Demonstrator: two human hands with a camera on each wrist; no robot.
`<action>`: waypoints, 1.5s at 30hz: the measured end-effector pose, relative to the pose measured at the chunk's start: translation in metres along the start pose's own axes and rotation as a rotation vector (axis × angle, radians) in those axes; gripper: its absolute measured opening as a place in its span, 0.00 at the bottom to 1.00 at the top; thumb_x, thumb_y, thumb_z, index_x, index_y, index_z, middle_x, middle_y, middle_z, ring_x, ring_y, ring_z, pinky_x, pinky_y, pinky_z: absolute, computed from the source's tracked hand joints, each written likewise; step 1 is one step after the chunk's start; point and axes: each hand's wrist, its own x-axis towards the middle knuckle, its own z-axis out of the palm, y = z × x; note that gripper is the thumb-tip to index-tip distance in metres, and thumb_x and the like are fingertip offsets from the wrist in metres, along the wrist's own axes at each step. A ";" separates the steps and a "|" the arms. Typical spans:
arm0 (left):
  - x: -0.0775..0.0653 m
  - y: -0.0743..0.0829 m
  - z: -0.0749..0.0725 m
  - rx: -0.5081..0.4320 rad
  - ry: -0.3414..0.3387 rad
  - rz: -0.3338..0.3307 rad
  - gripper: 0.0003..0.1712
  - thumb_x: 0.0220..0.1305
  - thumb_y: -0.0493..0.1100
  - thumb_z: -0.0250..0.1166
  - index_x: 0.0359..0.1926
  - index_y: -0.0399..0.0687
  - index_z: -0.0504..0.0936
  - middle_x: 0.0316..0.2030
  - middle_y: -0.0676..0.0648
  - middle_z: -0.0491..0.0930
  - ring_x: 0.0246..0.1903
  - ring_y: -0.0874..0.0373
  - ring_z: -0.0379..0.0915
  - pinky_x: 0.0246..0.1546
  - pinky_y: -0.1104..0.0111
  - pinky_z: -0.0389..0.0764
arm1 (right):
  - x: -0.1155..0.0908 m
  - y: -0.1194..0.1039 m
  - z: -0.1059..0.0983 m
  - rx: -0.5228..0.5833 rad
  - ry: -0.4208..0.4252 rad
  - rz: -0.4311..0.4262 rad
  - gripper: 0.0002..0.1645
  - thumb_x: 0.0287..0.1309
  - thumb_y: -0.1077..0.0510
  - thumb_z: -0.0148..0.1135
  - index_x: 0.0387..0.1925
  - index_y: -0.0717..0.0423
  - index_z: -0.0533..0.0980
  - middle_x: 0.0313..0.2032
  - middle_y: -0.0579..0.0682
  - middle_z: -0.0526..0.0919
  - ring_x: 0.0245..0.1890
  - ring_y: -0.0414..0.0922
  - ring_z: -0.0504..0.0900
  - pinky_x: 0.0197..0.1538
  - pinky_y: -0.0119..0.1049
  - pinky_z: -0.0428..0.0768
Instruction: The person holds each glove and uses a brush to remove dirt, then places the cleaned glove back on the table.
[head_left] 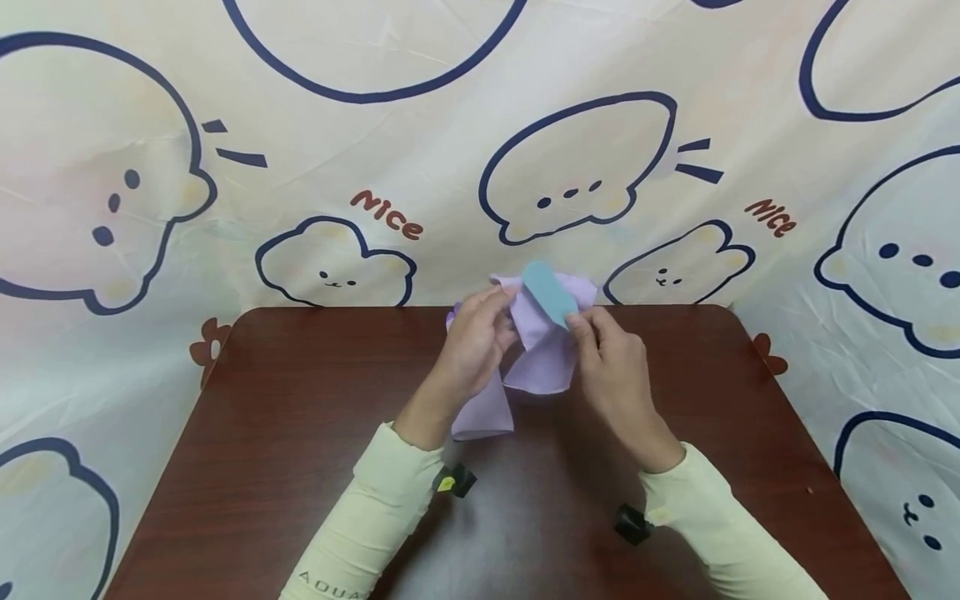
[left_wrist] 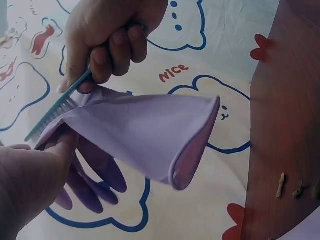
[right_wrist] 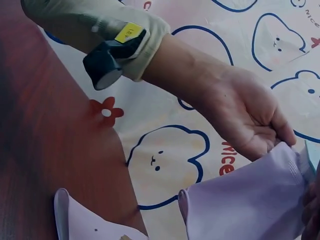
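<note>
My left hand [head_left: 476, 342] pinches a lilac rubber glove [left_wrist: 145, 130] near its middle and holds it up above the far part of the table. In the left wrist view its wide cuff points right and its darker purple fingers hang down. My right hand [head_left: 615, 362] grips a teal brush [head_left: 550, 293], whose pale bristles [left_wrist: 62, 107] lie against the glove beside my left fingers. A second lilac glove [head_left: 483, 412] lies on the table below my left hand, partly hidden by it; its cuff [right_wrist: 95, 220] shows in the right wrist view.
The dark brown wooden table [head_left: 300, 450] ends at a cloth backdrop [head_left: 450, 150] with cartoon bears. Small tan pieces [left_wrist: 281, 185] appear over the table in the left wrist view. Black wrist cameras [head_left: 457, 481] hang at both cuffs.
</note>
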 end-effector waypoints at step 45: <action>0.000 0.009 -0.005 -0.100 0.060 0.003 0.22 0.82 0.41 0.42 0.63 0.27 0.67 0.52 0.45 0.74 0.52 0.57 0.75 0.54 0.67 0.80 | 0.005 0.011 -0.022 0.130 0.102 0.091 0.25 0.78 0.44 0.49 0.38 0.62 0.76 0.24 0.53 0.77 0.23 0.41 0.71 0.24 0.28 0.67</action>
